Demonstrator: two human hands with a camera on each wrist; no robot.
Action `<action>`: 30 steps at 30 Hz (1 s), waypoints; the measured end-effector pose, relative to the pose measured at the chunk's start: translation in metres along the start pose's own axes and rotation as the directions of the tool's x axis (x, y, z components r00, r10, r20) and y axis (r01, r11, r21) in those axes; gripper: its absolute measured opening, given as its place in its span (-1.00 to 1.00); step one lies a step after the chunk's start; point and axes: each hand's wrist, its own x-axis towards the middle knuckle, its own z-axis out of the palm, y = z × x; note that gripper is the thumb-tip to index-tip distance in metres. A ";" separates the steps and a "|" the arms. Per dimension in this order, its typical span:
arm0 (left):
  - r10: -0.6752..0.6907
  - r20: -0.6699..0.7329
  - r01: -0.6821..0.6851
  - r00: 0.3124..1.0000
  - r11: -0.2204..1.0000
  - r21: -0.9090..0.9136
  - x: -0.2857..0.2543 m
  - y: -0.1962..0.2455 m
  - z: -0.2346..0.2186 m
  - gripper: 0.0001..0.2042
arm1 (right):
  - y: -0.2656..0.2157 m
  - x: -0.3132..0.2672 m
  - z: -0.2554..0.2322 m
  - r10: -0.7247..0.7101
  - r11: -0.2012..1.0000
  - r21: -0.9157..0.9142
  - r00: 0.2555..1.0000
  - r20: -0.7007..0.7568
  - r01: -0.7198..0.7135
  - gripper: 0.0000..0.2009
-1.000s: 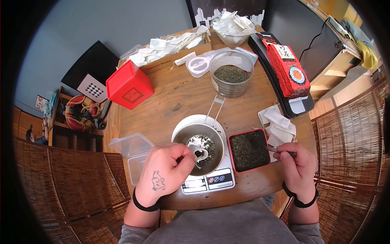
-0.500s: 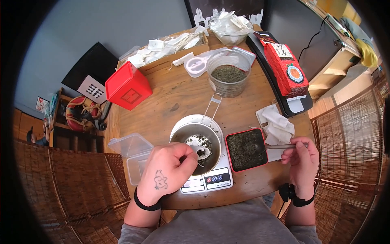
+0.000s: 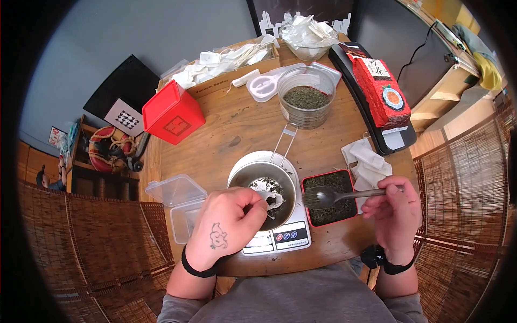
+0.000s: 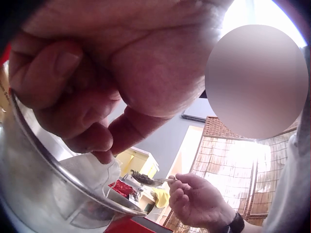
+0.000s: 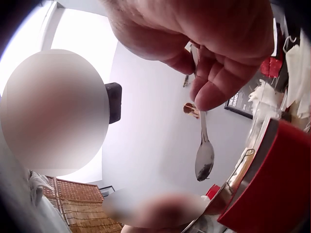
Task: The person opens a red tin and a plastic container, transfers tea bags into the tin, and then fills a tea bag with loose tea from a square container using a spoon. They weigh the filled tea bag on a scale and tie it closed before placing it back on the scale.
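Observation:
Between thumb and fingers, my left hand [image 3: 223, 226] pinches a small white tea bag [image 3: 276, 201], its mouth held apart. The bag hangs inside a long-handled metal pot [image 3: 288, 212], where loose leaves lie at the bottom. Under the pot is a white digital scale [image 3: 299, 218]. My right hand [image 3: 397, 218] holds a metal spoon [image 3: 362, 194] by its handle. The spoon's bowl, over the red-rimmed square container [image 3: 331, 215] of dark tea leaves, carries a small heap of leaves, as the left wrist view shows. My left fingers partly hide the tea bag.
A clear lidded box [image 3: 182, 223] sits left of the scale. White cloth bags [image 3: 369, 164] lie behind the square container. Farther back are a tub of leaves [image 3: 307, 107], a red canister [image 3: 175, 116], a carton of white bags [image 3: 226, 75] and a black appliance [image 3: 385, 139] under a red packet [image 3: 382, 89].
The spoon has come up out of the leaves in the square container and moved left toward the pot, now carrying leaves. My left hand stays at the pot with the tea bag, shifted slightly right.

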 end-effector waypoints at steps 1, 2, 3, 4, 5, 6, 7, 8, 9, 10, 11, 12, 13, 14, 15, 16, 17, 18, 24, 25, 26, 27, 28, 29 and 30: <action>0.001 0.000 -0.001 1.000 1.000 -0.001 0.000 0.000 0.000 -0.86 | 0.000 0.001 0.008 -0.001 1.000 -0.001 1.000 0.000 0.001 -0.82; 0.011 -0.001 -0.011 1.000 1.000 0.006 0.000 0.000 0.000 -0.86 | -0.001 0.002 0.016 0.010 0.999 -0.034 1.000 0.029 -0.009 -0.81; 0.020 -0.004 -0.020 1.000 1.000 0.012 0.000 0.000 0.001 -0.86 | 0.000 0.003 0.023 0.022 0.998 -0.068 0.998 0.060 -0.018 -0.81; 0.019 -0.008 -0.019 1.000 1.000 0.011 -0.001 -0.002 0.002 -0.86 | 0.002 0.004 0.028 0.023 0.998 -0.065 0.995 0.096 -0.017 -0.81; 0.034 -0.016 -0.034 0.999 0.999 -0.001 -0.001 -0.004 0.003 -0.87 | 0.003 0.004 0.033 0.025 0.998 -0.067 0.995 0.100 -0.019 -0.81; 0.049 -0.024 -0.049 0.999 0.999 -0.013 -0.002 -0.006 0.004 -0.87 | 0.003 0.004 0.038 0.032 0.992 -0.125 0.994 0.107 -0.018 -0.82; 0.045 -0.027 -0.046 0.999 0.999 -0.015 -0.002 -0.006 0.003 -0.87 | 0.004 0.003 0.043 0.038 0.983 -0.182 0.993 0.114 -0.017 -0.82; 0.044 -0.021 -0.044 0.999 0.999 -0.028 -0.002 -0.005 0.002 -0.87 | 0.002 0.003 0.048 0.046 0.984 -0.179 0.990 0.134 -0.022 -0.84; 0.042 -0.014 -0.043 0.999 0.998 -0.040 -0.002 -0.005 0.001 -0.88 | 0.002 0.001 0.052 0.049 0.983 -0.180 0.989 0.137 -0.024 -0.84; 0.039 -0.016 -0.040 0.999 0.998 -0.041 -0.002 -0.006 0.001 -0.88 | 0.001 -0.001 0.055 0.029 0.976 -0.220 0.989 0.143 0.003 -0.84; 0.041 -0.013 -0.042 0.999 0.998 -0.045 -0.002 -0.007 0.001 -0.88 | 0.001 -0.003 0.058 0.008 0.965 -0.259 0.989 0.149 0.031 -0.84; 0.044 -0.009 -0.045 0.999 0.998 -0.049 -0.002 -0.008 0.001 -0.89 | 0.000 -0.004 0.061 0.009 0.965 -0.259 0.989 0.150 0.030 -0.84; 0.044 -0.009 -0.044 0.999 0.998 -0.050 -0.002 -0.008 0.001 -0.89 | -0.001 -0.006 0.064 -0.041 0.947 -0.308 0.985 0.169 0.092 -0.85; 0.049 -0.003 -0.049 0.999 0.998 -0.047 -0.002 -0.008 0.001 -0.89 | -0.001 -0.007 0.066 -0.091 0.922 -0.354 0.978 0.189 0.154 -0.85; 0.054 0.003 -0.054 0.999 0.998 -0.045 -0.002 -0.008 0.001 -0.89 | -0.001 -0.007 0.067 -0.091 0.922 -0.355 0.978 0.188 0.154 -0.85; 0.055 0.005 -0.054 0.999 0.997 -0.046 -0.002 -0.007 0.001 -0.89 | 0.000 -0.006 0.068 -0.179 0.846 -0.446 0.943 0.280 0.293 -0.86; 0.055 0.009 -0.054 0.998 0.997 -0.050 -0.001 -0.007 0.000 -0.89 | 0.000 -0.006 0.068 -0.250 0.743 -0.515 0.891 0.379 0.427 -0.87; 0.054 0.014 -0.054 0.998 0.997 -0.054 -0.001 -0.007 0.000 -0.89 | 0.000 -0.005 0.068 -0.298 0.657 -0.562 0.858 0.419 0.503 -0.86; 0.057 0.000 -0.057 0.998 0.997 -0.048 -0.002 -0.007 0.000 -0.89 | -0.015 -0.007 0.083 -0.392 0.391 -0.591 0.709 0.586 0.706 -0.77; 0.056 -0.002 -0.056 0.998 0.997 -0.048 -0.002 -0.009 0.000 -0.89 | -0.015 -0.007 0.084 -0.392 0.392 -0.589 0.708 0.588 0.707 -0.77; 0.059 -0.002 -0.059 0.998 0.997 -0.053 -0.002 -0.011 0.000 -0.88 | -0.015 -0.007 0.083 -0.403 0.388 -0.573 0.692 0.599 0.722 -0.77; 0.062 -0.002 -0.062 0.998 0.996 -0.058 -0.002 -0.012 -0.001 -0.88 | -0.016 -0.007 0.083 -0.414 0.384 -0.558 0.677 0.608 0.736 -0.77; 0.062 -0.002 -0.062 0.998 0.996 -0.058 -0.002 -0.011 -0.003 -0.88 | -0.018 -0.008 0.081 -0.414 0.385 -0.558 0.677 0.608 0.736 -0.77; 0.005 0.001 -0.005 1.000 0.997 -0.075 -0.003 -0.008 -0.006 -0.88 | -0.022 -0.010 0.077 -0.397 0.406 -0.580 0.709 0.583 0.706 -0.78; -0.052 0.006 0.052 0.999 0.994 -0.092 -0.003 -0.006 -0.009 -0.87 | -0.024 -0.013 0.072 -0.380 0.427 -0.602 0.738 0.557 0.674 -0.80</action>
